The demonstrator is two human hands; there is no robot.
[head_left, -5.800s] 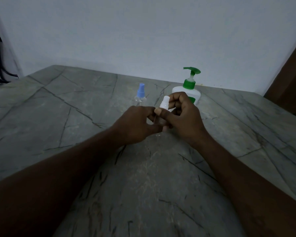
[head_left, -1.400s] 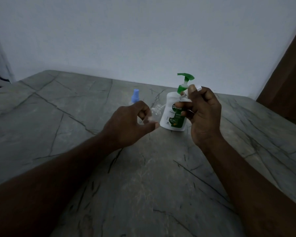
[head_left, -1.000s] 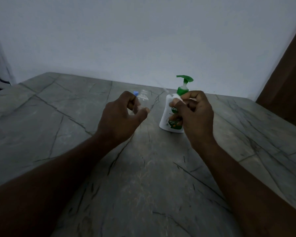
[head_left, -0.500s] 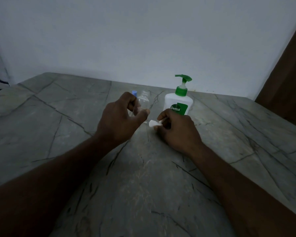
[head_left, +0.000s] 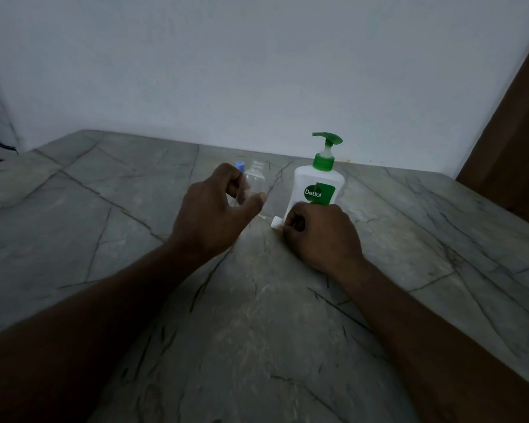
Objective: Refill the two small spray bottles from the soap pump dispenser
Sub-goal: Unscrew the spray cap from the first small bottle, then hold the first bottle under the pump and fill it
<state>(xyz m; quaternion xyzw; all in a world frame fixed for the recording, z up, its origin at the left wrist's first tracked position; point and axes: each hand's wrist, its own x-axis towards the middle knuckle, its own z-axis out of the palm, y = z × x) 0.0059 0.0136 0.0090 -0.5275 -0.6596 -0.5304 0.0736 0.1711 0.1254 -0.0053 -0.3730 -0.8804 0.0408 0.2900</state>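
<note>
so the left hand [head_left: 217, 209] has its fingers curled round the clear spray bottle [head_left: 255, 178], upright and uncapped, just left of the Dettol pump dispenser [head_left: 315, 178]. right hand [head_left: 321, 230] sits low on the marble tabletop [head_left: 104, 239] right in front of the dispenser, pinching the white spray cap [head_left: 276, 222]. the second bottle's blue cap [head_left: 240, 165] peeks out behind the left hand
</note>
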